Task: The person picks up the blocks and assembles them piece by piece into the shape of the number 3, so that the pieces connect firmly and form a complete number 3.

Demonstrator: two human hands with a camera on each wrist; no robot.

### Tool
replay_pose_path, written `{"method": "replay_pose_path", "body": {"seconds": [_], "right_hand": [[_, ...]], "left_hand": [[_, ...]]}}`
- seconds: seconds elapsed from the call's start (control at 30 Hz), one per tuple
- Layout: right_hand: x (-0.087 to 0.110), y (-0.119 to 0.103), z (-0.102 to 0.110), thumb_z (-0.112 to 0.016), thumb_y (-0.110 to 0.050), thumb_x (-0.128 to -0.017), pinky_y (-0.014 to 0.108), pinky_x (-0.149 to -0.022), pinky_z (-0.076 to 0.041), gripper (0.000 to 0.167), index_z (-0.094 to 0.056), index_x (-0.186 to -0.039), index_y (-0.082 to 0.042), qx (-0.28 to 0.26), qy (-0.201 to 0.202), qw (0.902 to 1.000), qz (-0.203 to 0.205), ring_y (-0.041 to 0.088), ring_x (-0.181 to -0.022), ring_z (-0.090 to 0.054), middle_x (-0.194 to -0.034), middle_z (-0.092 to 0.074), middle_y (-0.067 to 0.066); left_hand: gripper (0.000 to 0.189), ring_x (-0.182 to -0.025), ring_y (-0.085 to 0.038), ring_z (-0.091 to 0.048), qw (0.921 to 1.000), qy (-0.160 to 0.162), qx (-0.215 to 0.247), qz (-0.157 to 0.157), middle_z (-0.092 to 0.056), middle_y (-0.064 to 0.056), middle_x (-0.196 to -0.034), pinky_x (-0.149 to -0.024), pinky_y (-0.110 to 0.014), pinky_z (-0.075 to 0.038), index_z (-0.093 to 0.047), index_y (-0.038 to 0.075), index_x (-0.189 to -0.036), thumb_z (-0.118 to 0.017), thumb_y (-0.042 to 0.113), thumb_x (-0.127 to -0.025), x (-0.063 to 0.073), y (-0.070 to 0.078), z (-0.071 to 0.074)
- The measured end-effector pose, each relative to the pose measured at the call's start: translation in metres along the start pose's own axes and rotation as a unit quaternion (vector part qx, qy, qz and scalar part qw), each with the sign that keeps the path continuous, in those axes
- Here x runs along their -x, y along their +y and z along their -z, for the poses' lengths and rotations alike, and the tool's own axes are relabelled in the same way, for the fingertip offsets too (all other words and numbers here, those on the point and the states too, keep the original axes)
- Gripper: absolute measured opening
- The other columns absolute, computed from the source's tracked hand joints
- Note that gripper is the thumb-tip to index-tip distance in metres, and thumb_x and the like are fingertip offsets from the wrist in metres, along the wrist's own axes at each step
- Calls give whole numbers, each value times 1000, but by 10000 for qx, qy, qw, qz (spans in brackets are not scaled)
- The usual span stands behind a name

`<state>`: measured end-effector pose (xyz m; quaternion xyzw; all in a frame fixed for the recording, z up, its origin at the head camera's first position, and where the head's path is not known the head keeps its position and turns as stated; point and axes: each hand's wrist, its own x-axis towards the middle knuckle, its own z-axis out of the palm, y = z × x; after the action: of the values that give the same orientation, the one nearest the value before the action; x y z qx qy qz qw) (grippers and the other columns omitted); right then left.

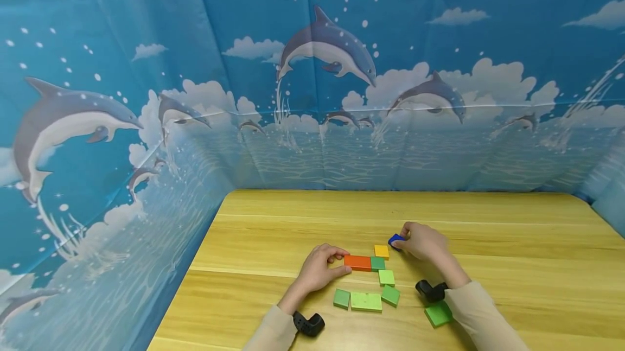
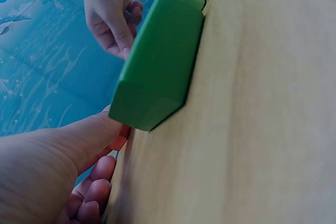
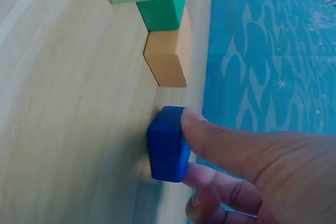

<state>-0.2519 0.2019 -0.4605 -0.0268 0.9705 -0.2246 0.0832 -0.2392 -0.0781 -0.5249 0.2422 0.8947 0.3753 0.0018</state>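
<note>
In the head view my right hand (image 1: 426,240) pinches a small blue block (image 1: 396,241) between thumb and fingers. The right wrist view shows that blue block (image 3: 169,144) close over the wood, its thumb on one edge. My left hand (image 1: 319,268) holds the left end of a long orange-red block (image 1: 357,262), thumb at the near corner and a fingertip at the far one. A teal-green block (image 1: 377,263) adjoins its right end. Just behind that lies a yellow-orange block (image 1: 381,251), with the blue block to its right.
A light green block (image 1: 386,278) and a green block (image 1: 390,295) trail toward the front. There, a long light green block (image 1: 366,301) lies beside another green block (image 1: 342,298). One more green block (image 1: 438,314) sits by the right wrist. A dolphin-print curtain (image 1: 312,150) hangs behind the table (image 1: 273,215).
</note>
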Motion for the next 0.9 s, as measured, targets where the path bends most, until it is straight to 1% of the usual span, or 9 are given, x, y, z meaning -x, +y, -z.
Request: {"method": "replay_pose_path", "body": {"seconds": [0.2,0.33,0.4,0.6,0.73,0.9], "right_hand": [[-2,3,-2,-66,-38,-88,30,-51,-34,33,-63,-99,-7,-149,111,9998,84,17,-60,-48,-76,-58,-1],[-1,8,-2,-66,-39,-88,31,-50,-36,37,-64,-103,-6,-319,102,9994,63,17,-59,-49,-77,-60,0],[-2,9,-1,-67,-40,-86,31,-50,-36,38,-64,-103,-6,-362,68,9993,55,17,-59,-49,-78,-60,1],[-8,10,-1,-69,-44,-84,33,-54,-36,38,-64,-97,-8,-539,-54,9985,-5,18,-62,-49,-74,-56,2],[-14,11,-3,-69,-46,-84,33,-56,-37,40,-64,-97,-8,-659,-64,9978,53,19,-66,-49,-79,-57,2],[-21,10,-10,-71,-43,-83,34,-59,-39,37,-66,-95,-8,-925,-84,9956,132,20,-68,-50,-81,-59,2]], "left_hand": [[33,-77,-6,-44,10000,17,-14,-51,-54,12,-92,-70,-24,-38,-69,23,-111,-70,43,-85,1,0,-1],[34,-77,-7,-43,10000,10,-27,-45,-54,12,-93,-70,-24,-37,-68,23,-111,-69,44,-85,0,0,0],[33,-77,-7,-43,10000,26,-40,-37,-54,12,-93,-69,-24,-37,-68,24,-111,-69,44,-85,0,0,1],[33,-76,-6,-42,9999,55,-54,-75,-53,13,-91,-69,-23,-37,-69,23,-111,-70,43,-84,0,0,2],[33,-76,-6,-43,9999,54,-48,-76,-53,13,-91,-69,-23,-36,-69,23,-110,-70,43,-84,0,0,2],[33,-77,-6,-43,10000,34,-39,-7,-54,13,-92,-70,-23,-37,-69,23,-111,-70,43,-84,1,0,0]]}}
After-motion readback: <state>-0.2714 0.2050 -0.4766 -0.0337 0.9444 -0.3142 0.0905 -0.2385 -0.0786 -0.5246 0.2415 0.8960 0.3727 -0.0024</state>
